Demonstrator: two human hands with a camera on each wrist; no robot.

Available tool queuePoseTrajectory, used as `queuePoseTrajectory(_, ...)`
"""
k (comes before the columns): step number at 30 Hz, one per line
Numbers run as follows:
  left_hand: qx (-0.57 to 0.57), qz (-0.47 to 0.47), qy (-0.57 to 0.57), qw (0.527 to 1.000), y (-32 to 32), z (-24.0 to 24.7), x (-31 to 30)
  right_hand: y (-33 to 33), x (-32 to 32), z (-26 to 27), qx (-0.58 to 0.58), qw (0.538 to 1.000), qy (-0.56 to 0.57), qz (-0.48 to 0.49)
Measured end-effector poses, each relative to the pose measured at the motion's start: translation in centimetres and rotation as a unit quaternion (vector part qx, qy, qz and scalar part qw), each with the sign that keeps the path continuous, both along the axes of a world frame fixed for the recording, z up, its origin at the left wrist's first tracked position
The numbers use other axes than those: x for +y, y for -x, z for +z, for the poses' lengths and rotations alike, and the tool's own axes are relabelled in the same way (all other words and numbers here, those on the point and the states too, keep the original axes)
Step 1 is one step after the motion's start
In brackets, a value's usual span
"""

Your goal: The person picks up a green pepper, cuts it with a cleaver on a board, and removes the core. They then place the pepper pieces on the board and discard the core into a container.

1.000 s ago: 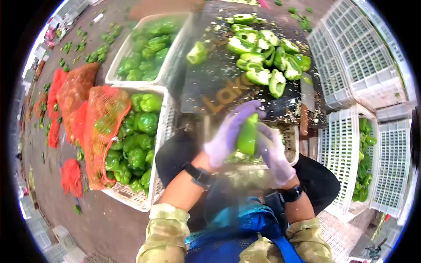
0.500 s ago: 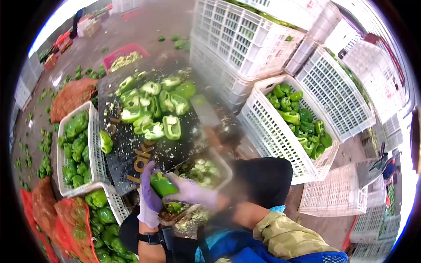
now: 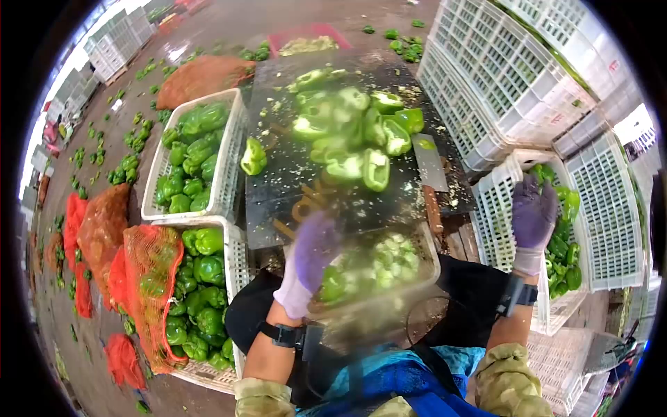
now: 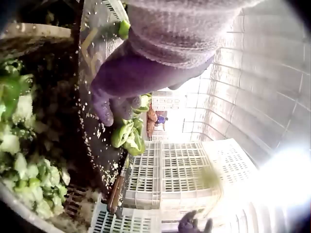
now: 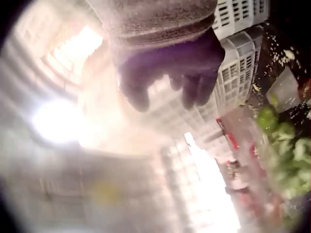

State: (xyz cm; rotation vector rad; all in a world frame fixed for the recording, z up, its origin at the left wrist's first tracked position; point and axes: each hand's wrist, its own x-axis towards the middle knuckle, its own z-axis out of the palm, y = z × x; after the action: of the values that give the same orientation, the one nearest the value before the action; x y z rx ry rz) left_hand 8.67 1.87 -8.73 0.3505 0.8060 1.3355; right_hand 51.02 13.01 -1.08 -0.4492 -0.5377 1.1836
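Note:
My left hand (image 3: 311, 257), in a purple-and-white glove, is blurred over the near edge of the dark cutting board (image 3: 278, 191). In the left wrist view its fingers bend loosely, with nothing seen between them. Below it is a basket (image 3: 432, 260) of pale pepper cores and green scraps. Far to the right, my gloved right hand (image 3: 533, 215) is over a white crate (image 3: 490, 215) of green peppers (image 3: 559, 260). Its fingers hang loosely apart in the right wrist view, holding nothing. A bright green pepper (image 3: 569, 201) shows just beside that hand.
Halved green peppers (image 3: 376, 170) lie on the board, beside a cleaver (image 3: 431, 167) with a wooden handle. Two crates of whole peppers (image 3: 191, 160) and a red mesh bag (image 3: 149, 292) stand at left. Stacked white crates (image 3: 479, 90) rise at back right.
The green pepper that both hands held is out of them. My right hand has swung right to the crate, while the left stays near the board. The head view has turned.

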Motion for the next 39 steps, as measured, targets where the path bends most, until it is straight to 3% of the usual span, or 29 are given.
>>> queuePoseTrajectory(1, 0.005, -0.008, -0.004, 1.000, -0.1, -0.1, 0.3, 4.2, 0.5, 0.1, -0.146, 0.989, 0.002, 0.032)
queuePoseTrajectory(2, -0.019, 0.008, 0.036, 0.999, -0.2, -0.4, 0.5, 8.5, 0.3, 0.8, -0.321, 0.942, 0.077, 0.065)
queuePoseTrajectory(3, -0.022, 0.003, 0.030, 0.999, -0.2, -0.5, 0.5, 12.4, 0.1, 1.3, -0.485, 0.857, 0.146, 0.095)
queuePoseTrajectory(5, -0.031, -0.007, 0.015, 0.999, -0.2, -0.7, 0.7, 17.6, 1.5, -2.6, -0.671, 0.723, 0.061, 0.155)
queuePoseTrajectory(7, -0.032, -0.003, 0.040, 0.999, -0.2, -0.7, 0.9, 22.5, 2.5, -2.8, -0.815, 0.552, 0.088, 0.152)
queuePoseTrajectory(11, -0.010, 0.002, 0.067, 0.998, 0.4, -0.7, 0.8, 25.4, 5.2, -9.9, -0.873, 0.459, 0.148, 0.072)
queuePoseTrajectory(13, -0.003, 0.001, 0.065, 0.998, 0.5, -0.6, 1.0, 24.9, 5.2, -10.1, -0.855, 0.485, 0.158, 0.089)
queuePoseTrajectory(14, -0.024, 0.009, 0.077, 0.997, 0.3, -0.4, 1.1, 24.2, 4.7, -10.0, -0.831, 0.529, 0.150, 0.081)
queuePoseTrajectory(15, -0.033, 0.000, 0.096, 0.995, 0.3, 0.0, 1.0, 23.4, 4.1, -10.8, -0.799, 0.592, 0.099, 0.029)
queuePoseTrajectory(17, -0.051, -0.019, 0.131, 0.990, 0.1, 1.5, 1.1, 21.7, 3.0, -11.1, -0.614, 0.761, 0.156, 0.138)
queuePoseTrajectory(18, -0.037, -0.034, 0.149, 0.988, -0.1, 2.1, 1.1, 22.0, 1.5, -9.9, -0.565, 0.803, 0.116, 0.151)
queuePoseTrajectory(19, -0.076, -0.053, 0.145, 0.985, -0.3, 2.0, 1.1, 21.8, -0.7, -8.3, -0.544, 0.812, 0.086, 0.192)
queuePoseTrajectory(21, -0.149, -0.085, 0.138, 0.975, -0.4, 1.5, 1.0, 22.0, -4.4, -5.9, -0.624, 0.749, -0.006, 0.223)
queuePoseTrajectory(23, -0.227, -0.123, 0.032, 0.966, -0.6, -0.1, 1.1, 22.0, -6.6, -3.2, -0.731, 0.614, -0.121, 0.271)
queuePoseTrajectory(24, -0.228, -0.129, 0.026, 0.965, -0.9, -0.1, 0.9, 22.2, -6.8, -3.0, -0.746, 0.573, -0.262, 0.217)
queuePoseTrajectory(25, -0.230, -0.137, 0.018, 0.963, -0.9, 0.0, 0.7, 22.1, -7.1, -2.9, -0.758, 0.550, -0.263, 0.231)
queuePoseTrajectory(27, -0.182, -0.150, -0.005, 0.972, -0.6, 0.8, 0.2, 22.4, -8.2, -0.8, -0.737, 0.594, -0.116, 0.300)
queuePoseTrajectory(28, -0.058, -0.107, -0.105, 0.987, -0.9, 1.2, -0.5, 22.4, -8.4, -0.1, -0.757, 0.565, -0.076, 0.320)
queuePoseTrajectory(30, -0.009, -0.093, -0.151, 0.984, -1.3, 1.9, -1.3, 23.4, -9.0, 1.1, -0.598, 0.675, 0.065, 0.427)
queuePoseTrajectory(32, -0.114, -0.127, -0.067, 0.983, -1.2, 1.8, -1.3, 24.6, -9.5, 1.4, -0.441, 0.723, 0.201, 0.492)
queuePoseTrajectory(36, -0.128, -0.091, -0.009, 0.988, -1.2, 2.2, -1.5, 26.7, -10.3, -1.4, -0.397, 0.768, 0.207, 0.458)
queuePoseTrajectory(39, -0.174, -0.110, 0.018, 0.979, -0.7, 1.9, -1.6, 27.2, -9.9, -1.6, -0.401, 0.731, 0.222, 0.505)
